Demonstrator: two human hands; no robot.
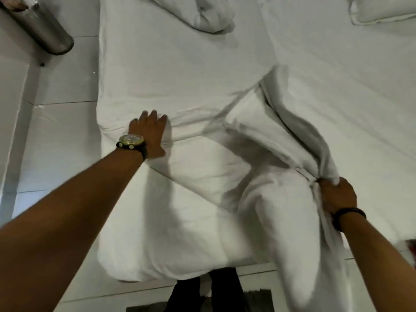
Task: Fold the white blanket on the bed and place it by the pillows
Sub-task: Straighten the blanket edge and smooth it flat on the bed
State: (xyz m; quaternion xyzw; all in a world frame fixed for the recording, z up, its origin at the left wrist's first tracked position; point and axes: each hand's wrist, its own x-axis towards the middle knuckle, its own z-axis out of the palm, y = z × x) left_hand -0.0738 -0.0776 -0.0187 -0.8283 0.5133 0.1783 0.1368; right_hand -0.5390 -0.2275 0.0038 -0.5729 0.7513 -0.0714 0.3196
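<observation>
The white blanket [193, 190] lies partly folded across the near end of the bed, its near edge hanging over the foot. My left hand [149, 131] rests flat on the blanket's far left edge, fingers spread, holding nothing. My right hand [336, 194] is closed on a bunched fold of the blanket at the right, lifting it into a raised ridge. One white pillow [211, 16] lies rumpled at the far centre of the bed. A second pillow [382, 12] sits at the far right corner.
The white bed sheet [180, 70] stretches between the blanket and the pillows. A metal cylinder [42, 30] stands on the white tiled floor [56, 131] left of the bed. My dark-trousered legs [216, 289] stand at the bed's foot.
</observation>
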